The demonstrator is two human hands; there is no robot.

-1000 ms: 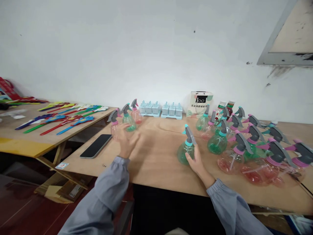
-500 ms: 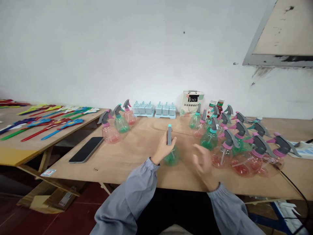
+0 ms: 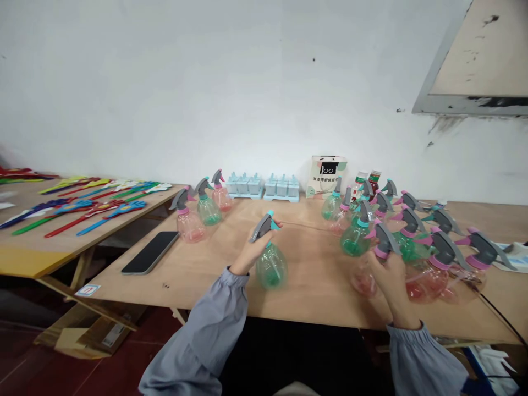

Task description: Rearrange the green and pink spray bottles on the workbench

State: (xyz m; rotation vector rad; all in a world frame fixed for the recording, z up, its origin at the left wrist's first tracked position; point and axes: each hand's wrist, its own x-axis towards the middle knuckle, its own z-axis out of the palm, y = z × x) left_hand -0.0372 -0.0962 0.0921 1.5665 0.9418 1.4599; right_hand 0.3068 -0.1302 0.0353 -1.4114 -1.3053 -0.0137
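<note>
My left hand [image 3: 252,254] is closed round the neck of a green spray bottle [image 3: 271,269], whose grey and teal head points right. The bottle is over the middle of the table, and I cannot tell if its base touches the wood. On the right, my right hand [image 3: 385,270] grips a pink spray bottle [image 3: 363,279] just under its grey and pink head. Several more spray bottles crowd around that hand, among them a green one [image 3: 353,239] behind it and a pink one [image 3: 429,278] to its right.
A phone [image 3: 152,253] lies on the left of the table [image 3: 223,275], with pink and green spray bottles [image 3: 209,210] behind it. Pale blue ice-pop moulds [image 3: 245,186] and a paper bag [image 3: 325,176] stand by the wall. Colourful hand-shaped strips [image 3: 82,215] cover the left table.
My left hand has shifted slightly left with the green spray bottle, whose head has turned sideways. My right hand has moved right and taken hold of a pink spray bottle.
</note>
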